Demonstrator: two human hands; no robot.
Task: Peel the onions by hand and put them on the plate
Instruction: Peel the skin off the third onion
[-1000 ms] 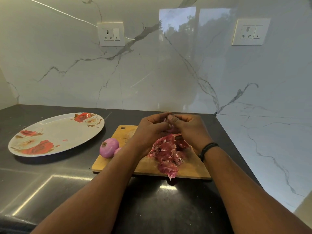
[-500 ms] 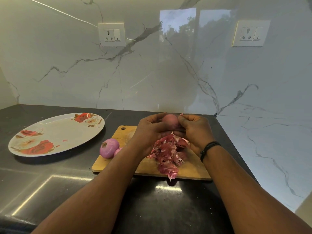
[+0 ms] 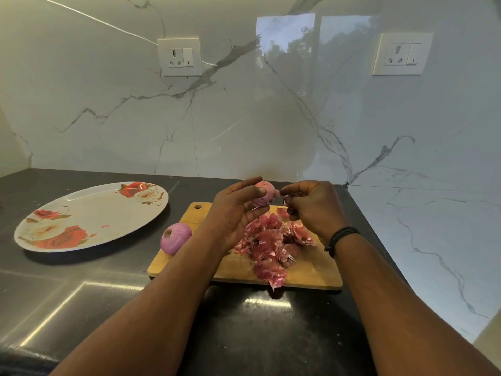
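A person's two bare forearms reach forward over a dark, glossy bench set against a white marble-patterned wall. The left hand (image 3: 233, 213) holds a small pinkish onion (image 3: 264, 196) raised above a wooden cutting board (image 3: 306, 272), its grip curled around the bulb with the thumb across the top and the fingers underneath. The right hand (image 3: 311, 210), with a black band (image 3: 342, 236) at the wrist, sits just beside the onion's right end, its fingertips pinched together on a thin scrap of skin (image 3: 283, 195) at the bulb's tip. Below the hands, a loose pile of reddish-purple onion peels (image 3: 271, 245) lies on the middle of the board, with one piece hanging over the near edge. A second onion (image 3: 174, 237), purple and already peeled, rests at the board's left edge, near the left forearm. Further left on the bench, well apart from the board, lies a large oval white plate (image 3: 89, 215) printed with red roses; it holds no onions. Two white wall sockets are mounted on the wall above, one (image 3: 180, 57) left of centre and one (image 3: 402, 54) to the right.
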